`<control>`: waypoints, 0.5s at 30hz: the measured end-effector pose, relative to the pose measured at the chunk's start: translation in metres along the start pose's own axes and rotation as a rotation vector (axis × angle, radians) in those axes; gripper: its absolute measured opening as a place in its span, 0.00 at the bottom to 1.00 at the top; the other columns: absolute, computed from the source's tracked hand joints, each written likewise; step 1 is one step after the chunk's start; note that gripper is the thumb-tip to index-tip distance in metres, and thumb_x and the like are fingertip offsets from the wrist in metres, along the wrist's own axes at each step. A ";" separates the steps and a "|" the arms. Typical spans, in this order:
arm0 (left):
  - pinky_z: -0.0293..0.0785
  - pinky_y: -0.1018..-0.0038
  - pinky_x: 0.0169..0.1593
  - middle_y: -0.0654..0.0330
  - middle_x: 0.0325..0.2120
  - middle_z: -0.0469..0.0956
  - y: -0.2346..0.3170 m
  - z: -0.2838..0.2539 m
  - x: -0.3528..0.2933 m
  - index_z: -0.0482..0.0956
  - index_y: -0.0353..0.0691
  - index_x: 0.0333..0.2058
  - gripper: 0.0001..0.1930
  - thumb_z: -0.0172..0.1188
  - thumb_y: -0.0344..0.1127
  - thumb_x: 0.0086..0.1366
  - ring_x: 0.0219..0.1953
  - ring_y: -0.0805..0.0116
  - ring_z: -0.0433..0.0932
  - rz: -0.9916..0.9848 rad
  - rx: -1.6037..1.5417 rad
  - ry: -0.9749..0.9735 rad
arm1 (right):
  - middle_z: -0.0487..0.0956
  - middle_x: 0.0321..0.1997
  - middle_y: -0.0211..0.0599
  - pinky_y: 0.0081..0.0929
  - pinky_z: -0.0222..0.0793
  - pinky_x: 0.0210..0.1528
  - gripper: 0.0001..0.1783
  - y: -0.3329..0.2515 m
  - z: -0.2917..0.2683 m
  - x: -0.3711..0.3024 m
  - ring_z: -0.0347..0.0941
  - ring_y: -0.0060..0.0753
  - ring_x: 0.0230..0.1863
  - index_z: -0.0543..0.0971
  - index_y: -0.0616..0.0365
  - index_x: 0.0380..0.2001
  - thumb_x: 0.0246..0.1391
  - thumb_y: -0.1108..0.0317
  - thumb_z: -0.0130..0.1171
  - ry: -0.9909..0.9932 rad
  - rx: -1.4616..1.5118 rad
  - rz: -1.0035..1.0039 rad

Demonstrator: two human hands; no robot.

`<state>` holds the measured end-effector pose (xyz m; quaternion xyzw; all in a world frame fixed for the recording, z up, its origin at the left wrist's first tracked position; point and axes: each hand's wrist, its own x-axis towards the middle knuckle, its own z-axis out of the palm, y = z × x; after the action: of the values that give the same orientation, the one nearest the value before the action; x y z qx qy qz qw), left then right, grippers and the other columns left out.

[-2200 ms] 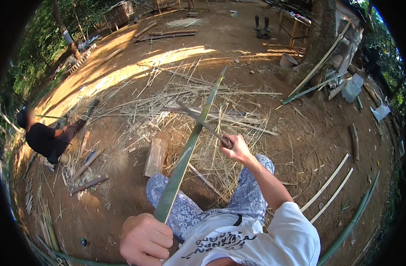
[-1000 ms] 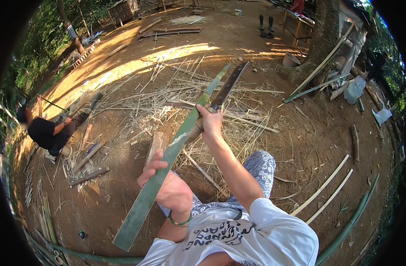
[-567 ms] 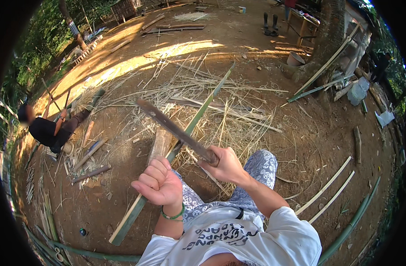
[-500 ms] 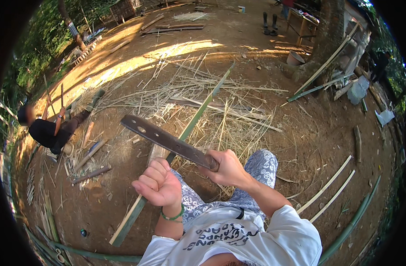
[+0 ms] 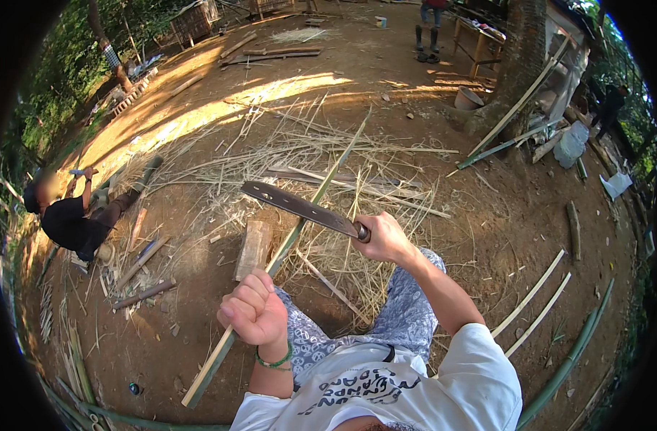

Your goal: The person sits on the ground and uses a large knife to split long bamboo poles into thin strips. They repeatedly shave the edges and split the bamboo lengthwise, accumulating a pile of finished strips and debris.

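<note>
My left hand [image 5: 253,314] is closed around a long green bamboo strip [image 5: 327,183] that runs from the lower left up toward the middle of the yard. My right hand [image 5: 382,237] grips the handle of a dark long-bladed machete [image 5: 300,208], held flat across and above the strip, blade pointing left. A wooden chopping block [image 5: 253,248] lies on the dirt just left of the strip. Below the hands my patterned trouser leg and white shirt fill the frame's lower middle.
Bamboo shavings and splinters [image 5: 343,154] cover the dirt ahead. A person in black [image 5: 73,223] sits at the left among cut pieces. Split bamboo strips [image 5: 533,302] lie at the right, a green pole [image 5: 569,359] beyond them. A tree trunk, table and leaning poles stand at the back right.
The machete came off the far part of the strip, swung back and now lies lower and flatter across it. My left hand slid up the strip and rose closer to me.
</note>
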<state>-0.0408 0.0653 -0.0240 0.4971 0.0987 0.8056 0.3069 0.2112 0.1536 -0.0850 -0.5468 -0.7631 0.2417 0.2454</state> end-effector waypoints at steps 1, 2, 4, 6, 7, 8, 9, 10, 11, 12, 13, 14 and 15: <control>0.57 0.71 0.33 0.71 0.13 0.44 0.000 0.000 -0.001 0.49 0.51 0.16 0.27 0.34 0.45 0.80 0.19 0.75 0.45 0.002 -0.002 -0.018 | 0.70 0.12 0.33 0.38 0.66 0.25 0.05 0.010 0.006 0.006 0.68 0.34 0.14 0.77 0.57 0.26 0.45 0.68 0.60 0.030 0.027 -0.003; 0.57 0.71 0.33 0.71 0.13 0.44 0.000 -0.001 -0.002 0.49 0.51 0.16 0.27 0.34 0.46 0.80 0.19 0.75 0.45 -0.007 -0.003 -0.021 | 0.71 0.13 0.34 0.37 0.67 0.26 0.05 0.029 0.008 0.016 0.70 0.35 0.17 0.77 0.58 0.24 0.45 0.68 0.60 0.048 0.017 0.071; 0.57 0.71 0.33 0.71 0.13 0.44 -0.002 0.002 -0.004 0.50 0.51 0.16 0.27 0.34 0.46 0.80 0.19 0.74 0.45 -0.014 -0.020 -0.026 | 0.76 0.19 0.43 0.41 0.72 0.31 0.08 0.075 0.000 0.045 0.76 0.40 0.24 0.78 0.62 0.28 0.47 0.68 0.59 0.081 -0.037 0.317; 0.57 0.72 0.33 0.71 0.13 0.44 0.003 0.007 -0.009 0.49 0.51 0.16 0.27 0.34 0.47 0.80 0.20 0.74 0.46 -0.035 -0.012 0.089 | 0.77 0.21 0.45 0.44 0.74 0.33 0.08 0.104 0.001 0.048 0.76 0.41 0.26 0.78 0.63 0.28 0.47 0.68 0.58 0.128 -0.095 0.406; 0.57 0.72 0.34 0.71 0.13 0.44 0.007 0.009 -0.009 0.49 0.52 0.16 0.27 0.34 0.47 0.80 0.20 0.74 0.46 -0.039 -0.006 0.145 | 0.75 0.19 0.41 0.43 0.73 0.32 0.07 0.108 0.004 0.044 0.74 0.39 0.23 0.77 0.61 0.26 0.47 0.68 0.58 0.165 -0.110 0.391; 0.55 0.73 0.34 0.71 0.14 0.44 0.013 0.015 -0.009 0.49 0.52 0.16 0.28 0.33 0.48 0.80 0.21 0.75 0.46 -0.034 -0.072 0.138 | 0.73 0.18 0.38 0.43 0.71 0.31 0.06 0.109 0.005 0.044 0.71 0.37 0.21 0.76 0.60 0.24 0.47 0.68 0.59 0.209 -0.126 0.369; 0.55 0.73 0.34 0.71 0.14 0.44 0.023 0.015 -0.011 0.49 0.52 0.16 0.28 0.33 0.47 0.81 0.21 0.75 0.45 -0.026 -0.032 0.210 | 0.71 0.17 0.36 0.42 0.70 0.29 0.05 0.072 0.007 0.031 0.69 0.36 0.19 0.76 0.60 0.23 0.46 0.70 0.58 0.153 -0.082 0.297; 0.54 0.73 0.34 0.71 0.14 0.44 0.032 0.019 -0.015 0.49 0.52 0.16 0.28 0.33 0.47 0.81 0.21 0.75 0.45 -0.034 -0.004 0.278 | 0.70 0.16 0.35 0.38 0.69 0.26 0.05 0.053 0.010 0.020 0.68 0.32 0.19 0.77 0.60 0.26 0.47 0.70 0.58 0.001 -0.005 0.374; 0.53 0.74 0.33 0.71 0.14 0.44 0.041 0.023 -0.016 0.49 0.52 0.16 0.28 0.32 0.46 0.81 0.21 0.75 0.45 -0.036 0.028 0.346 | 0.70 0.15 0.31 0.34 0.67 0.21 0.05 0.025 0.012 0.001 0.65 0.25 0.16 0.77 0.59 0.29 0.48 0.70 0.58 -0.021 0.051 0.284; 0.51 0.74 0.33 0.71 0.15 0.44 0.048 0.030 -0.015 0.49 0.52 0.16 0.28 0.32 0.46 0.81 0.21 0.76 0.44 -0.038 0.028 0.379 | 0.69 0.14 0.29 0.32 0.65 0.18 0.05 0.018 0.024 -0.015 0.63 0.21 0.13 0.77 0.57 0.31 0.49 0.70 0.58 -0.027 0.029 0.139; 0.51 0.74 0.33 0.71 0.15 0.44 0.055 0.029 -0.017 0.49 0.52 0.16 0.28 0.32 0.46 0.81 0.21 0.76 0.44 -0.042 0.042 0.397 | 0.69 0.13 0.29 0.34 0.65 0.17 0.06 0.000 0.031 -0.031 0.64 0.25 0.11 0.77 0.59 0.30 0.46 0.71 0.59 0.012 0.056 -0.015; 0.51 0.74 0.33 0.71 0.15 0.44 0.061 0.026 -0.018 0.49 0.52 0.16 0.28 0.32 0.46 0.81 0.21 0.76 0.44 -0.043 0.049 0.409 | 0.71 0.14 0.32 0.34 0.68 0.17 0.05 -0.009 0.038 -0.039 0.68 0.29 0.13 0.76 0.58 0.28 0.47 0.70 0.59 0.070 0.036 -0.141; 0.51 0.74 0.33 0.71 0.15 0.44 0.067 0.025 -0.017 0.49 0.52 0.16 0.28 0.32 0.46 0.81 0.21 0.76 0.44 -0.042 0.058 0.422 | 0.73 0.15 0.35 0.35 0.70 0.18 0.04 -0.014 0.042 -0.042 0.71 0.33 0.16 0.75 0.58 0.27 0.48 0.70 0.58 0.128 0.017 -0.268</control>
<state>-0.0406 -0.0013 0.0066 0.3237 0.1943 0.8822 0.2815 0.1861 0.1052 -0.1131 -0.4522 -0.8100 0.1780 0.3283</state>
